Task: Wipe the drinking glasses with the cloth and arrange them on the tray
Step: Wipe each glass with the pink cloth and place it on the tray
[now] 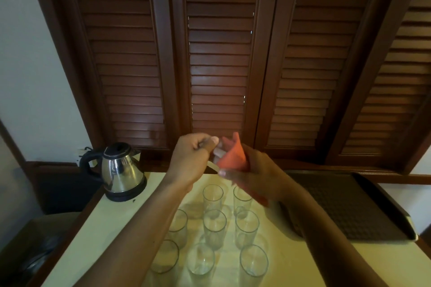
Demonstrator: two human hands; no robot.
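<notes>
While the left hand (194, 158) grips a barely visible glass (215, 158), the right hand (254, 170) clutches the orange cloth (233, 155), hiding its mouth.

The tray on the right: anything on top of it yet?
No glasses show on the dark tray. Its near-left corner is hidden behind the right forearm, so that part cannot be checked.
</notes>
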